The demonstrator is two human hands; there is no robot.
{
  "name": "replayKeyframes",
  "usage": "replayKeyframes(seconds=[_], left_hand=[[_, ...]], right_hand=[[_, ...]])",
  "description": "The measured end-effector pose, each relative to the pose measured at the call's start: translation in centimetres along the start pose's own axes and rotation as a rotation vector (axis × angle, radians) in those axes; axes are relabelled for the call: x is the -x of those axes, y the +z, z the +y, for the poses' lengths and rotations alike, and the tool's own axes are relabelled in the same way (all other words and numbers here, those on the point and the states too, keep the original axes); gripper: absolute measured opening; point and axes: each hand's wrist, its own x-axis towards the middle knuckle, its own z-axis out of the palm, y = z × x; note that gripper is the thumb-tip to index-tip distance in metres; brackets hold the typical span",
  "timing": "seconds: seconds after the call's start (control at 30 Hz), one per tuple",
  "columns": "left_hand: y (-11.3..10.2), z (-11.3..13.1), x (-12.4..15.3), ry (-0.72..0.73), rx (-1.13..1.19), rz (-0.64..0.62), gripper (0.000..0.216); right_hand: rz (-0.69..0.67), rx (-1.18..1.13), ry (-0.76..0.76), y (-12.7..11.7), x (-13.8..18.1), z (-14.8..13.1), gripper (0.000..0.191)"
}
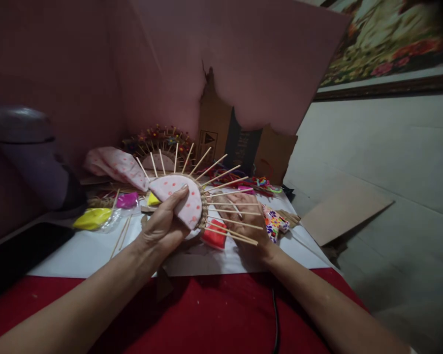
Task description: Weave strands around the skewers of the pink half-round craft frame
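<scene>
My left hand (166, 216) grips a half-round piece covered in pink dotted cloth (188, 202), thumb on its face and fingers behind. Woven twine (204, 209) edges its curve, and thin wooden sticks (217, 184) fan out from it. Behind the lower right sticks is my right hand (243, 221), fingers curled together; a small pale, narrow thing shows at them, too blurred to name. A red packet (214, 234) lies below the sticks, and flower-print cloth (275, 221) is beside my right wrist.
At the back stand a similar half-round piece with colourful tips (158, 142) and torn cardboard (243, 147). On the left are yellow (92, 219) and magenta packets (127, 200), loose sticks (121, 233), a dark flat object (25, 250) and dotted cloth (112, 164). A cable (275, 314) hangs in front.
</scene>
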Motion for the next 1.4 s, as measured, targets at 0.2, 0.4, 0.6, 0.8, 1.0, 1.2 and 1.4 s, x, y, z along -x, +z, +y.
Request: replayKeyframes(seconds=[0.2, 0.4, 0.6, 0.8, 1.0, 1.2, 1.4], left_hand=[[-0.4, 1.3, -1.1, 0.037, -0.013, 0.012, 0.005], [-0.4, 0.7, -1.1, 0.066, 0.054, 0.036, 0.011], [-0.5, 0.4, -1.3, 0.061, 0.059, 0.017, 0.01], [-0.5, 0.5, -1.3, 0.067, 0.1, 0.049, 0.007], [-0.5, 0.4, -1.2, 0.086, 0.131, 0.041, 0.009], [-0.6, 0.0, -1.1, 0.084, 0.129, 0.038, 0.009], [-0.3, 0.2, -0.9, 0.099, 0.105, 0.051, 0.01]], right_hand=[[-0.103, -0.144, -0.461, -0.5, 0.3, -1.6, 0.024], [-0.112, -0.183, -0.556, -1.1, 0.1, -2.8, 0.037], [-0.16, -0.179, -0.547, -0.9, 0.3, -2.5, 0.041], [-0.127, -0.185, -0.558, -1.1, 0.4, -2.7, 0.039], [-0.127, -0.156, -0.554, -1.2, 0.5, -2.9, 0.041], [-0.165, -0.122, -0.551, -0.9, 0.7, -2.9, 0.045], [-0.208, -0.227, -0.484, -0.5, 1.2, -3.0, 0.046]])
